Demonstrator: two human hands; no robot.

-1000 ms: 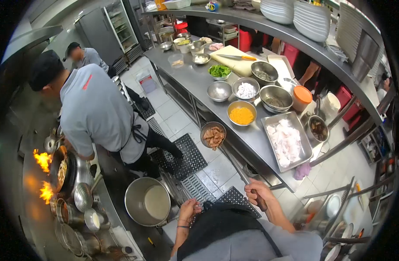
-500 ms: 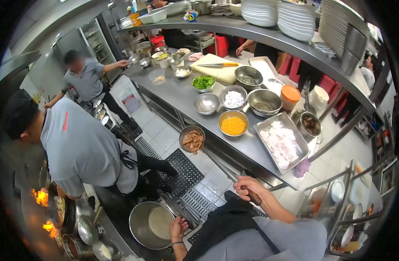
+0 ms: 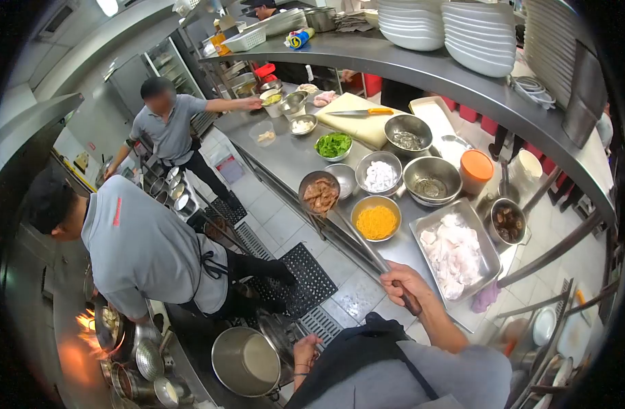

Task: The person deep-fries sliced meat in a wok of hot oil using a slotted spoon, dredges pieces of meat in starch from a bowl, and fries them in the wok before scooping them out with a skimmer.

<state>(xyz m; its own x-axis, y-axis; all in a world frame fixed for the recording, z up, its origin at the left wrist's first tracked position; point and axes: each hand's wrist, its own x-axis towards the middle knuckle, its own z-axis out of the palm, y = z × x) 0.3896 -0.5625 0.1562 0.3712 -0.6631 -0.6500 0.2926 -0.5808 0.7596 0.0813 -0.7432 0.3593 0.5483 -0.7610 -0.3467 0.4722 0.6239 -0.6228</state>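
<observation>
My right hand [image 3: 402, 283] is closed round the handle of a long-handled ladle [image 3: 360, 238]. Brown pieces of meat [image 3: 320, 195] fill its bowl, which is over the counter's near edge, by a small steel bowl [image 3: 343, 178] and a bowl of orange-yellow shreds [image 3: 376, 219]. Low in front of me, my left hand [image 3: 306, 353] has curled fingers beside a dark pot lid [image 3: 274, 332]; whether it grips anything is hidden. A large steel pot [image 3: 224, 354] with pale contents stands left of the lid.
A tray of pale raw meat [image 3: 455, 252] is on the counter [image 3: 258, 153], with several steel bowls and a knife [image 3: 360, 112] on a cutting board [image 3: 340, 124]. Two people in grey shirts stand to the left, one by flames [image 3: 94, 330]. A plate-laden shelf [image 3: 401, 63] spans above.
My right hand has moved the ladle up and forward, from over the floor to the counter's edge. My left hand has drawn slightly right, away from the pot. The view has shifted.
</observation>
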